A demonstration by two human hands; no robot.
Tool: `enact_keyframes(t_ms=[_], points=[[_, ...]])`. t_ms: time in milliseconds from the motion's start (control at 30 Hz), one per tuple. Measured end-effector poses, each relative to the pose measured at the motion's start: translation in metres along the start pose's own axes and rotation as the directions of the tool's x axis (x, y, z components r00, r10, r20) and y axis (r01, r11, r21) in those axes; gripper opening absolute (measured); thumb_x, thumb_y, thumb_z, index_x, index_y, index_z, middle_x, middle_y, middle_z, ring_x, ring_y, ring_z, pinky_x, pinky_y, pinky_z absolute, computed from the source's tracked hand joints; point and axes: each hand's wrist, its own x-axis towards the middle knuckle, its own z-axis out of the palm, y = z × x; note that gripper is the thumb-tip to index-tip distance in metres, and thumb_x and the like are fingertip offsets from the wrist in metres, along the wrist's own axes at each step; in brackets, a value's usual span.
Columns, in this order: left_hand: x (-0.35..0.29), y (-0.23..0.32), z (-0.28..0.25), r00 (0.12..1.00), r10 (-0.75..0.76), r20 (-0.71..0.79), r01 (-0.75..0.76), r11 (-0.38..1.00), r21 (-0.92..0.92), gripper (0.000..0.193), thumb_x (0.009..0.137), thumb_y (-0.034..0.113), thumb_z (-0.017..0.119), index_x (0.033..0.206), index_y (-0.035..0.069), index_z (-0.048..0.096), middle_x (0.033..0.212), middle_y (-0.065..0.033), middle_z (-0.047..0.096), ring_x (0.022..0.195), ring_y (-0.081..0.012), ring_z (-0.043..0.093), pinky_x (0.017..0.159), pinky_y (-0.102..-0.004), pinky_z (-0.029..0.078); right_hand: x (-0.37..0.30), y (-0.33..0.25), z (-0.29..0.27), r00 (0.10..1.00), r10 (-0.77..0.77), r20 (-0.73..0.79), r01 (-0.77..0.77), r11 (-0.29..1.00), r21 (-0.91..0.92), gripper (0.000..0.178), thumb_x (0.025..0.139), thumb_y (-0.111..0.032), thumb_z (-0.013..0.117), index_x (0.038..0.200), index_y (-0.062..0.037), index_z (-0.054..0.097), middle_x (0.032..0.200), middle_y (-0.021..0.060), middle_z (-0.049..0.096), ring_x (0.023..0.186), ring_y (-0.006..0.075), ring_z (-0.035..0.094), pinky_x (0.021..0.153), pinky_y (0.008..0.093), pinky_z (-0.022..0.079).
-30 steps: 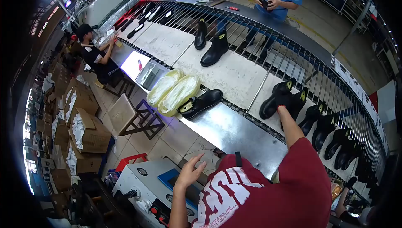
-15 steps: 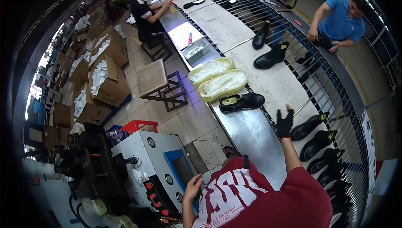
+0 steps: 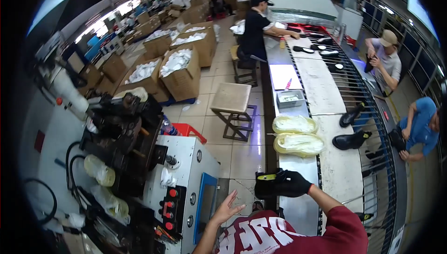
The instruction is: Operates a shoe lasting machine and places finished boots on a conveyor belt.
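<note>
My right hand (image 3: 294,184), in a black glove, is shut on a black shoe with a yellow insole (image 3: 269,184). It holds the shoe in the air over the near end of the steel table (image 3: 298,209). My left hand (image 3: 226,207) is bare, with its fingers spread and nothing in it. It hovers beside the blue-fronted white machine (image 3: 188,193). Two yellow-white bagged bundles (image 3: 298,143) lie further along the table.
Two black boots (image 3: 351,140) stand on the white belt beside the wire conveyor (image 3: 368,95). A wooden stool (image 3: 233,100) stands in the aisle, with open cartons (image 3: 181,67) beyond it. A dark press (image 3: 123,133) sits to my left. Three other people work along the line.
My gloved right hand left the conveyor side, took the black shoe off the steel table and lifted it toward me. My view swung left toward the machine.
</note>
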Motion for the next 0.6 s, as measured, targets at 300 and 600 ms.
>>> enact_keyframes(t_ms=[300,600], points=[[-0.142,0.206,-0.072,0.944,0.007,-0.33,0.047,0.987,0.155,0.061,0.086,0.032,0.081,0.132,0.0,0.056,0.124,-0.0108,0.064,0.114,-0.0198,0.058,0.102,-0.0336,0.046,0.139,-0.224,0.14,0.726,-0.366,0.582,0.336,0.928,0.164,0.042,0.083,-0.018,0.076,0.12,-0.0026,0.064,0.109,0.0123,0.068,0.103,0.0196,0.064,0.09,0.0342,0.05],[-0.363,0.241,-0.048,-0.136,0.103,-0.985,-0.535,0.83,0.161,0.05,0.095,0.021,0.066,0.135,-0.003,0.05,0.125,-0.0142,0.063,0.112,-0.0233,0.064,0.096,-0.0365,0.053,0.183,-0.19,0.151,0.887,-0.461,0.027,0.439,0.859,0.263,0.03,0.1,-0.008,0.052,0.128,-0.0001,0.056,0.115,0.0113,0.065,0.107,0.0229,0.062,0.097,0.0356,0.047]])
